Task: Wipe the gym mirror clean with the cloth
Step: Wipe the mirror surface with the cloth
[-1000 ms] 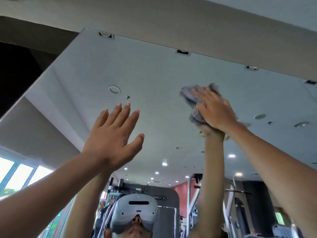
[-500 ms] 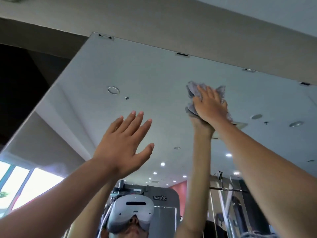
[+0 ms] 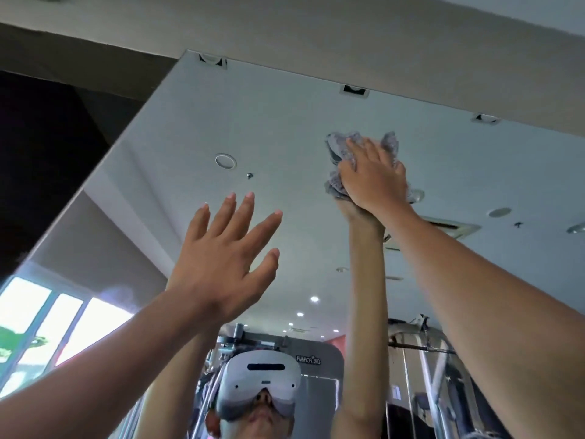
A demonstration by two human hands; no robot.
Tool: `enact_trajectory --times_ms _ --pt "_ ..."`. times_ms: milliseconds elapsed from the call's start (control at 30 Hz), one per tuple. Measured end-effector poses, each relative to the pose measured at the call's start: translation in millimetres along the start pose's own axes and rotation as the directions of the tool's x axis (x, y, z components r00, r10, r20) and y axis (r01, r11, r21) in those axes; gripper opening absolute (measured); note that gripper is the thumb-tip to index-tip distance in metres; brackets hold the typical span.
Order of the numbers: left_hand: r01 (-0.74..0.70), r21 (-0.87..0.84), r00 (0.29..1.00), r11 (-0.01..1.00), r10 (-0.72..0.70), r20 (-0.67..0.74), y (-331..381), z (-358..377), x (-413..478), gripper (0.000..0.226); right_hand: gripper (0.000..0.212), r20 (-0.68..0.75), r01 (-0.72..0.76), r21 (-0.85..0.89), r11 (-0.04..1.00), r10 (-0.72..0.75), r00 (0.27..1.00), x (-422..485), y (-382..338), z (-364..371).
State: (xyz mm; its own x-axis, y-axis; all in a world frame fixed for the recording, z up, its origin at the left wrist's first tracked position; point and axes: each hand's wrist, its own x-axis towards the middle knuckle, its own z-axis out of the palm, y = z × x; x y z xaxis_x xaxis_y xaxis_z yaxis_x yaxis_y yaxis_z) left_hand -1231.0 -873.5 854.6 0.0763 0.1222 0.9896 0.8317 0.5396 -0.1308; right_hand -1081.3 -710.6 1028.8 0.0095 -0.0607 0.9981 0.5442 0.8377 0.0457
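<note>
The gym mirror (image 3: 285, 128) fills most of the view, seen from below, its top edge running under a beige wall. A crumpled grey cloth (image 3: 340, 147) lies flat against the glass high up, right of centre. My right hand (image 3: 373, 175) presses it there with straight fingers spread over it. My left hand (image 3: 221, 258) is raised lower and to the left, fingers straight and apart, holding nothing; whether it touches the glass is unclear. Both arms are mirrored in the glass.
Mirror clips (image 3: 354, 90) sit along the top edge. A dark wall (image 3: 41, 147) borders the mirror's left side. The reflection shows ceiling lights, bright windows (image 3: 47, 324) at lower left, gym machines (image 3: 421, 353) and a headset-wearing person below.
My right hand slid the cloth upward on the glass, closer to the top edge. My left hand stayed raised and open, drifting slightly right in view as the head tilted.
</note>
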Motion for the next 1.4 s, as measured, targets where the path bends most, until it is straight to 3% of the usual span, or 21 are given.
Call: enact_trajectory --times_ms 67,167,267,333,400,500,567,600,667,733,800,867,933,1000,1033,1067,1133,1200,1267,1333,1400 --pt "0.010 0.005 1.000 1.000 -0.010 -0.001 -1.0 -0.3 0.3 0.068 0.058 -0.040 -0.054 0.000 0.999 0.054 0.998 -1.2 -28.9 5.7" --pt "0.007 -0.006 1.000 1.000 -0.007 0.006 -1.8 -1.3 0.4 0.067 0.057 0.043 0.210 -0.037 0.977 -0.208 0.977 -19.5 -47.7 4.7" --pt "0.008 -0.012 1.000 1.000 -0.008 0.001 -1.2 0.2 -0.4 0.068 0.059 0.174 0.529 0.063 0.847 -0.531 0.829 -37.0 -26.0 -5.1" --pt "-0.008 0.002 1.000 1.000 0.008 -0.013 -5.8 -0.4 -1.1 0.067 0.064 0.195 0.595 0.148 0.790 -0.614 0.765 -36.3 -1.3 -15.2" --pt "-0.066 0.045 0.998 0.997 0.066 -0.011 -16.6 -4.8 1.1 0.063 0.071 0.150 0.516 0.125 0.847 -0.530 0.834 -20.4 18.6 -15.6" --pt "-0.175 0.131 0.984 0.976 0.173 0.028 -34.8 -11.9 5.4 0.058 0.059 0.083 0.194 0.028 0.981 -0.196 0.977 1.8 7.0 -7.5" --pt "-0.197 0.136 0.980 0.971 0.192 0.045 -40.9 -12.2 5.5 0.057 0.054 0.082 0.047 0.031 0.998 -0.049 0.995 2.3 -24.2 -0.9" --pt "-0.193 0.125 0.981 0.973 0.189 0.042 -42.9 -11.0 4.2 0.057 0.054 0.079 0.058 0.028 0.998 -0.060 0.995 -3.5 -41.9 0.8" --pt "-0.192 0.097 0.981 0.977 0.191 0.025 -41.3 -8.7 2.1 0.058 0.053 0.071 0.241 0.017 0.970 -0.242 0.968 -20.7 -67.6 3.1" --pt "-0.199 0.067 0.980 0.978 0.197 0.035 -41.8 -8.5 1.1 0.060 0.055 0.129 0.485 0.012 0.875 -0.482 0.866 -37.1 -72.9 2.8" --pt "-0.205 0.050 0.979 0.978 0.203 0.036 -41.7 -8.9 0.5 0.061 0.064 0.186 0.576 0.039 0.816 -0.572 0.799 -36.0 -55.8 -2.7" --pt "-0.204 0.037 0.979 0.978 0.203 0.030 -42.4 -8.5 -0.2 0.062 0.069 0.136 0.482 0.016 0.876 -0.479 0.867 -19.4 -32.6 -2.8" --pt "-0.224 0.047 0.975 0.973 0.223 0.025 -39.3 -7.4 -0.7 0.062 0.058 0.048 0.232 0.007 0.973 -0.232 0.972 -1.1 -15.7 -0.2" --pt "-0.268 0.091 0.963 0.959 0.268 0.012 -47.7 -11.8 1.2 0.059 0.053 -0.052 0.027 0.003 1.000 -0.027 0.998 7.9 -32.4 9.3" --pt "-0.297 0.112 0.955 0.948 0.296 0.022 -53.4 -14.1 4.5 0.058 0.056 -0.076 -0.002 -0.011 1.000 0.001 0.997 6.1 -49.1 13.7" --pt "-0.331 0.122 0.944 0.936 0.329 0.035 -59.2 -16.7 8.3 0.058 0.061 -0.085 0.038 -0.032 0.999 -0.041 0.996 0.3 -65.9 15.6" --pt "-0.396 0.127 0.918 0.909 0.393 0.050 -70.4 -22.6 12.9 0.056 0.072 -0.006 0.300 -0.040 0.953 -0.300 0.954 -21.3 -89.5 16.3" --pt "-0.443 0.122 0.897 0.888 0.439 0.063 -80.3 -24.3 10.5 0.055 0.071 0.119 0.546 0.049 0.836 -0.548 0.828 -40.6 -86.1 10.9" --pt "-0.434 0.086 0.901 0.897 0.431 0.051 -89.8 -22.6 1.8 0.055 0.065 0.141 0.628 0.101 0.771 -0.636 0.758 -37.9 -70.1 0.8" --pt "-0.385 0.034 0.923 0.922 0.385 0.010 -93.9 -19.0 -8.4 0.054 0.061 0.044 0.503 0.105 0.858 -0.510 0.859 -24.0 -58.2 -1.9" --pt "-0.314 0.013 0.949 0.949 0.314 0.004 -94.5 -19.1 -12.3 0.057 0.051 -0.075 0.199 0.094 0.975 -0.193 0.978 -5.9 -66.6 4.2"
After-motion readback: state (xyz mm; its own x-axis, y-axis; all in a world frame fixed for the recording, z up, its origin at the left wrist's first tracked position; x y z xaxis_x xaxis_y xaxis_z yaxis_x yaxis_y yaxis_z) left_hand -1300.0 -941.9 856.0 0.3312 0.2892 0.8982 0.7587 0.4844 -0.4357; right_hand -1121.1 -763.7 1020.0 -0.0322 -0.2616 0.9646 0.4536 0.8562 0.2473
